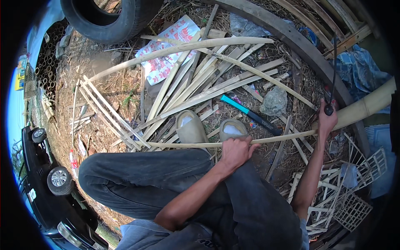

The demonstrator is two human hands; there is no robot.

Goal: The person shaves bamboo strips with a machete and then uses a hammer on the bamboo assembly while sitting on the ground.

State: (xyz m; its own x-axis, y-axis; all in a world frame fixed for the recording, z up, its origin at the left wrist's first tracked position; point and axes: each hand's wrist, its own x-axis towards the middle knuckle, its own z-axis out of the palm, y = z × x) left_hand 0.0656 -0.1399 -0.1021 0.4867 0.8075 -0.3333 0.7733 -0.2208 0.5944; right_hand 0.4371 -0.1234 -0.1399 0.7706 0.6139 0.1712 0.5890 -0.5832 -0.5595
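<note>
A long, pale bamboo strip (191,145) lies across in front of my knees. My left hand (236,151) is closed around it near the middle, above my right leg. My right hand (327,118) is closed on the black handle of a long, thin-bladed tool (334,62), its dark blade pointing away from me, nearly edge-on. The strip's right end reaches my right wrist, beside a thick bamboo pole (366,104); whether they touch, I cannot tell. Between my sandals (189,128) and the pole lies a teal and black tool (252,114).
Split bamboo strips (208,79) lie piled ahead, by a printed sheet (166,50). A tyre (137,21) sits far left. At right are a curved dark rim (308,46), a stone (274,101) and woven bamboo lattices (353,212). A black vehicle (37,187) stands left.
</note>
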